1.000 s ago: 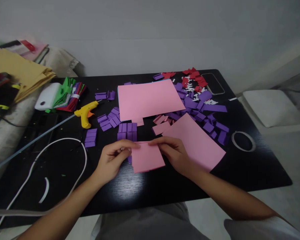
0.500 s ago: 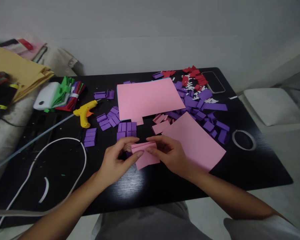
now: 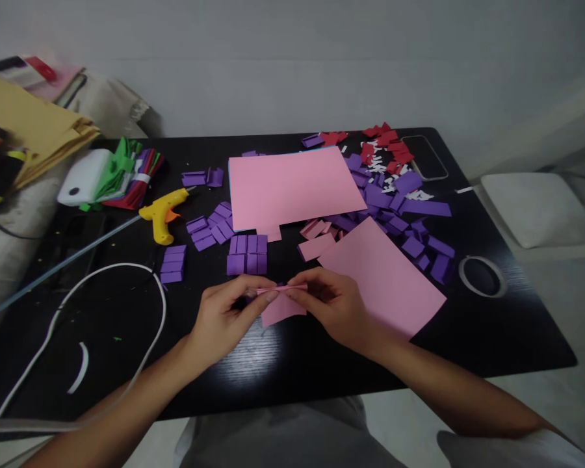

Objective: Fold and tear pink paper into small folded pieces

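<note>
A small piece of pink paper [image 3: 283, 309] is held between my two hands above the front of the table, with a fold along its upper edge. My left hand [image 3: 229, 311] pinches the fold at its left side, thumb in front and fingers behind. At the right side my right hand [image 3: 334, 300] pinches the same fold in the same way. Just beyond the hands lie folded purple paper pieces [image 3: 246, 255]. A large pink sheet [image 3: 385, 276] lies partly beneath my right wrist, and small folded pink pieces [image 3: 316, 247] rest beside it.
A pink sheet stack [image 3: 292, 188] covers the table's back middle. A yellow glue gun [image 3: 163, 214] with a long glue stick and a looping white cable [image 3: 163, 305] occupy the left. Purple scraps [image 3: 385, 201], red scraps [image 3: 387, 146] and a tape roll [image 3: 482, 276] lie to the right.
The pink piece's top fold has tipped and flattened into a narrow edge between my fingertips. Both hands keep their pinch, and the view has shifted slightly.
</note>
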A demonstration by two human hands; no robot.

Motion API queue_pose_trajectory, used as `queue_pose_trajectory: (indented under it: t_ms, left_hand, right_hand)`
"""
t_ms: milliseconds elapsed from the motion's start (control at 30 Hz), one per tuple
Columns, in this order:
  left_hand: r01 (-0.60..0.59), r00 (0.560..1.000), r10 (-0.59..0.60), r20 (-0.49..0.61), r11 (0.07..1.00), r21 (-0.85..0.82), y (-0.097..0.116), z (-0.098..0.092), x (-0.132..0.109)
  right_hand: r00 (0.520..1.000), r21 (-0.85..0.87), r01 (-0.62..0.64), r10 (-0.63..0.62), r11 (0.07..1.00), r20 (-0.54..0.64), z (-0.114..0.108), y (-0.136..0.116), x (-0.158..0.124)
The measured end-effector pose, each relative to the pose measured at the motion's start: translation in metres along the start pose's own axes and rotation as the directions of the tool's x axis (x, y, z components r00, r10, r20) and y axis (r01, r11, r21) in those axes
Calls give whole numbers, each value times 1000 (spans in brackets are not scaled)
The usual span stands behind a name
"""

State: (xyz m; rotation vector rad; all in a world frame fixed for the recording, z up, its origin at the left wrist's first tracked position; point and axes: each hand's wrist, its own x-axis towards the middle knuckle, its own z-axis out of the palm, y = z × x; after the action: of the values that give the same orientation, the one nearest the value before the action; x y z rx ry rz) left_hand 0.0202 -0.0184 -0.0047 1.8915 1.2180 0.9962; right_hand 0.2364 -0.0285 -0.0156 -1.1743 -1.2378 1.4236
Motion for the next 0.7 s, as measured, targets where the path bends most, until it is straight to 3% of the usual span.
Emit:
queue_pose_trajectory:
  t_ms: [233, 467, 700]
  left_hand:
    - [-37, 999, 36, 13, 999, 24, 1, 0, 0]
    - [-16, 999, 16, 41, 1000, -7, 3, -4, -1]
    - [-37, 999, 38, 35, 999, -23, 7, -4, 2]
  right_hand:
    - [997, -42, -43, 46, 998, 68, -2, -2, 1]
    - [1000, -77, 2, -1, 997, 15, -2, -4, -1]
    - [999, -65, 15, -13, 998, 40, -2, -9, -3]
